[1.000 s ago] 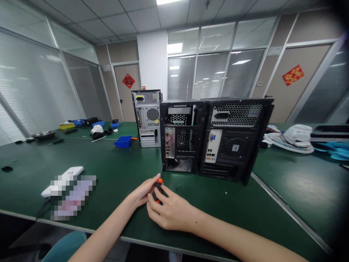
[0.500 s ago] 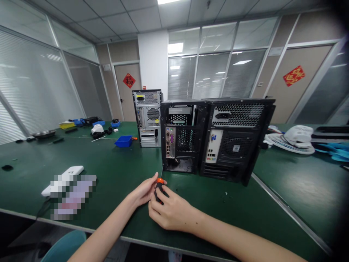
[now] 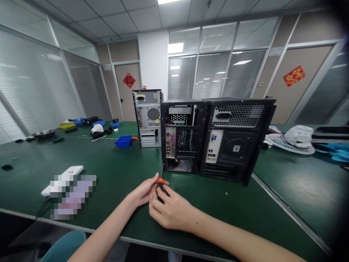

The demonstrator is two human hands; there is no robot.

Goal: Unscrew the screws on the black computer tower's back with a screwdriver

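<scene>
Both my hands meet low in the middle of the view, over the green table (image 3: pixel 114 174). My right hand (image 3: pixel 171 211) is wrapped round the black and orange handle of a screwdriver (image 3: pixel 159 183). My left hand (image 3: pixel 143 192) pinches the same handle from the left. The thin metal shaft points up and away towards the lower left corner of a black computer case (image 3: pixel 181 136), whose back panel faces me. A second black computer case (image 3: pixel 236 140) stands against its right side.
A silver computer case (image 3: pixel 147 118) stands further back. A blue bin (image 3: pixel 123 141) lies left of it, with more blue bins and cables behind. A white device (image 3: pixel 62 179) and a pixelated patch lie at the left. A white fan (image 3: pixel 296 140) rests at the right.
The hands and the screwdriver have barely shifted; the fingers have adjusted a little on the handle. Everything else is still.
</scene>
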